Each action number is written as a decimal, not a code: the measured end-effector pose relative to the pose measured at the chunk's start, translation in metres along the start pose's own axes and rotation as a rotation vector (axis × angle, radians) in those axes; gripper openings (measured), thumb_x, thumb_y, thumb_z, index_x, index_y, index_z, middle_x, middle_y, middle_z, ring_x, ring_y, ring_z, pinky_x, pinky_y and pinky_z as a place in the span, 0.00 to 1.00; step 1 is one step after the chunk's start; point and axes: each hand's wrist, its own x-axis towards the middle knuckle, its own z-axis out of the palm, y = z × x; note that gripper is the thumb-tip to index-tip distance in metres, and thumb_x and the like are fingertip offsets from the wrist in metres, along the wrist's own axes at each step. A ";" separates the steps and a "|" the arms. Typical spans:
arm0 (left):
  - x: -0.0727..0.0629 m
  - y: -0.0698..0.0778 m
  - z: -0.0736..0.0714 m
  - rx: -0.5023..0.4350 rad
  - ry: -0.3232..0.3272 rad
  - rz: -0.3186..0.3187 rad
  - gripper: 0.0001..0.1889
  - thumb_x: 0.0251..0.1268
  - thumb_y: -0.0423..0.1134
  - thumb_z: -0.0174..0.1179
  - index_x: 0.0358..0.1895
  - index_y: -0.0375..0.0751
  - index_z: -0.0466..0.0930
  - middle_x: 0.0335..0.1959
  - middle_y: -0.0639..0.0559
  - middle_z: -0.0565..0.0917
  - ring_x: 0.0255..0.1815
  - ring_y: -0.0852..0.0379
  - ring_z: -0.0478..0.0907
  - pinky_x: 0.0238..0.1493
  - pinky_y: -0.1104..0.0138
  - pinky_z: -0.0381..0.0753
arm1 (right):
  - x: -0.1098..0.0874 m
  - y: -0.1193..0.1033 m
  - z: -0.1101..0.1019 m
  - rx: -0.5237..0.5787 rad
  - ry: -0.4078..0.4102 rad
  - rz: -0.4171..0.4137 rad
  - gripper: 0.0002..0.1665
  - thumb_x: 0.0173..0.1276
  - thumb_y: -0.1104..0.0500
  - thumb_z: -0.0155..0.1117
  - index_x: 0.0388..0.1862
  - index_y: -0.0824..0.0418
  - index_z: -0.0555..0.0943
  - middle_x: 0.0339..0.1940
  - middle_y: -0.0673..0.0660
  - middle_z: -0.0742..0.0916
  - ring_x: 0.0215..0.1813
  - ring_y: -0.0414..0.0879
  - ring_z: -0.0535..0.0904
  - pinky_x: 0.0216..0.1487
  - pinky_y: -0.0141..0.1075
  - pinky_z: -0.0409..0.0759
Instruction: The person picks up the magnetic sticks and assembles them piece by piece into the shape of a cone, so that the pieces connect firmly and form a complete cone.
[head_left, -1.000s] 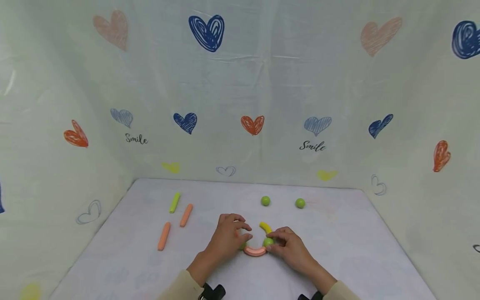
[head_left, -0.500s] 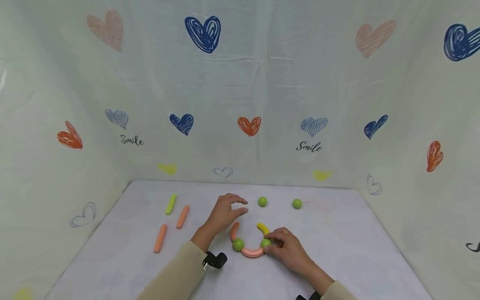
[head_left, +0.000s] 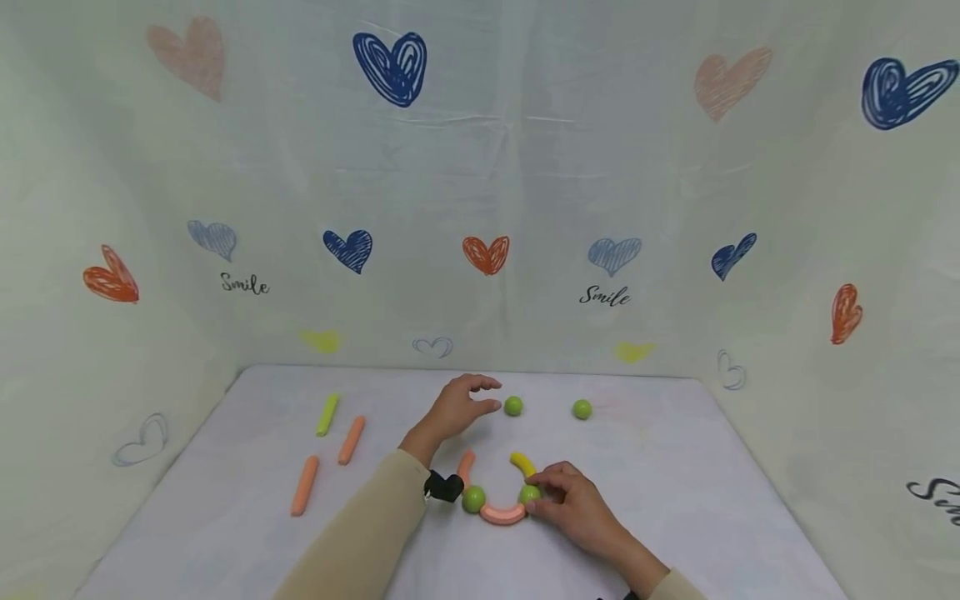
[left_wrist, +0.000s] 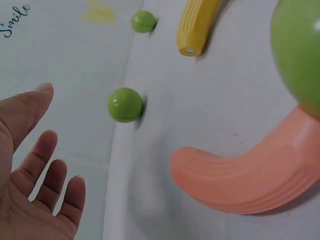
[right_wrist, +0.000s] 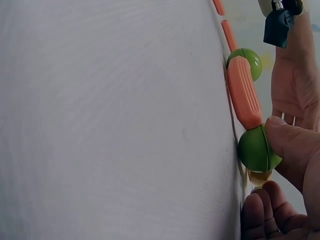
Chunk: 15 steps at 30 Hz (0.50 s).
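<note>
On the white table, several curved sticks and green balls form a U-shaped chain. At its right corner, my right hand (head_left: pixel 577 504) pinches a green ball (right_wrist: pixel 256 150), thumb against its side. A yellow curved stick (head_left: pixel 522 463) rises from that ball, and a salmon curved stick (head_left: pixel 502 515) runs along the bottom to a second green ball (head_left: pixel 473 500). Above this one stands an orange curved stick (left_wrist: pixel 240 180). Thumb and fingers apart, my left hand (head_left: pixel 457 410) reaches over the far part of the table, fingertips just left of a loose green ball (left_wrist: pixel 125 105), holding nothing.
Another loose green ball (head_left: pixel 582 409) lies farther right at the back. On the left are two straight orange sticks, one nearer (head_left: pixel 304 486) and one farther (head_left: pixel 351 440), with a yellow-green stick (head_left: pixel 327 415) behind. A heart-printed curtain (head_left: pixel 480 183) rises behind the table.
My left hand has left the chain's left side and moved away toward the back, beside the loose green ball. The right hand keeps its pinch at the right corner. The head view has shifted slightly.
</note>
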 end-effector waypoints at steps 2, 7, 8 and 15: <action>0.005 -0.002 0.001 0.002 -0.015 0.000 0.18 0.72 0.42 0.69 0.63 0.49 0.85 0.65 0.47 0.82 0.71 0.40 0.74 0.69 0.45 0.75 | -0.001 0.000 -0.001 0.010 -0.002 0.002 0.18 0.64 0.50 0.80 0.52 0.52 0.90 0.46 0.49 0.82 0.40 0.39 0.74 0.40 0.29 0.74; 0.017 -0.006 0.006 0.044 -0.090 0.023 0.20 0.71 0.40 0.70 0.64 0.47 0.84 0.65 0.45 0.81 0.71 0.40 0.73 0.69 0.45 0.75 | -0.002 0.002 0.000 0.034 -0.014 0.002 0.18 0.65 0.50 0.79 0.53 0.52 0.90 0.47 0.50 0.82 0.40 0.38 0.74 0.41 0.29 0.75; 0.019 -0.007 0.007 0.055 -0.110 0.024 0.20 0.71 0.40 0.70 0.64 0.47 0.84 0.65 0.44 0.81 0.72 0.40 0.72 0.69 0.45 0.75 | -0.002 0.002 0.000 0.035 -0.015 0.000 0.18 0.65 0.50 0.79 0.53 0.52 0.90 0.47 0.50 0.82 0.40 0.38 0.74 0.41 0.28 0.75; 0.030 -0.007 0.018 0.121 -0.201 0.031 0.24 0.71 0.37 0.68 0.69 0.49 0.81 0.73 0.43 0.76 0.78 0.39 0.67 0.77 0.43 0.66 | -0.002 0.004 -0.002 0.038 -0.016 -0.006 0.18 0.66 0.50 0.79 0.53 0.53 0.90 0.48 0.50 0.82 0.40 0.38 0.75 0.41 0.28 0.75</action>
